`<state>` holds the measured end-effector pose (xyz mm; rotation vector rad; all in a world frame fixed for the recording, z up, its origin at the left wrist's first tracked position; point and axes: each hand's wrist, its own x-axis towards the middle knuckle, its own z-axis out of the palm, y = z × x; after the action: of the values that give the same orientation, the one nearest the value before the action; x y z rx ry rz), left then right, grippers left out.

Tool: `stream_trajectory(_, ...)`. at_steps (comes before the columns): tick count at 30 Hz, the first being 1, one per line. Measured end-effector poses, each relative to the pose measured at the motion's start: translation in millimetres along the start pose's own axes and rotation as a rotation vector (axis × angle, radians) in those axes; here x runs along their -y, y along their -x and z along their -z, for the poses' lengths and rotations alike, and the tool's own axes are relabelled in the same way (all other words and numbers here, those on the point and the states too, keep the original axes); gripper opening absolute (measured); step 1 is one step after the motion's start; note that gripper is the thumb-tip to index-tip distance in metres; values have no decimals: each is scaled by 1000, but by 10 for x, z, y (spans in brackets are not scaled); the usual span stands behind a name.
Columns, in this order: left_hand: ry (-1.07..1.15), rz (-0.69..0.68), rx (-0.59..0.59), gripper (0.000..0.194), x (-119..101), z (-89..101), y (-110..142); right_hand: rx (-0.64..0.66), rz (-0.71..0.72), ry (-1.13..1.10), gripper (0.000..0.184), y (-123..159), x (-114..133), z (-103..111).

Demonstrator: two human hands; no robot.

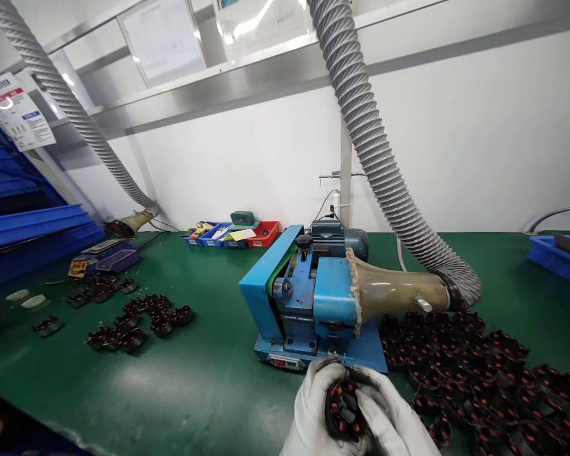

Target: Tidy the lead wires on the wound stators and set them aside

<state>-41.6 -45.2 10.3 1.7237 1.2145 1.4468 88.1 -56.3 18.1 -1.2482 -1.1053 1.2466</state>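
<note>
Both of my hands wear white gloves and hold one black motor stator at the front edge of a blue belt machine. The stator is ring-shaped, with copper windings around its inside, and is tipped toward me. My left hand is closed around its left side. From the right, my right hand grips it with fingers bent over the rim. A thin wire end seems to stick up between the gloves. Many similar stators lie close together on the green bench to the right of my hands.
A grey ribbed hose drops to a tan funnel on the machine. More stators are scattered at left. Small blue and red bins stand by the wall. Blue trays are at far left, and a blue bin sits right.
</note>
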Motion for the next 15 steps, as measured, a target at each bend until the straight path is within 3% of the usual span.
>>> stream_trajectory(2, 87, 174, 70, 50, -81, -15, -6, 124, -98, -262, 38, -21, 92, 49)
stream_trajectory(4, 268, 421, 149, 46, -128, -34, 14, 146, -163, -522, 32, -22, 168, 113)
stream_trajectory(8, 569, 710, 132, 69, -105, -40, 73, -47, -68, -776, 28, -36, 227, 240)
stream_trajectory(10, 638, 807, 122, 62, -70, -34, 84, -19, -48, -701, 34, -66, 224, 240)
stream_trajectory(12, 618, 838, 85, 49, -51, -40, 91, 95, -9, -513, 32, -97, 221, 179)
stream_trajectory(15, 447, 715, 17, 40, -56, -80, 141, 139, 86, -304, 7, -131, 234, 45)
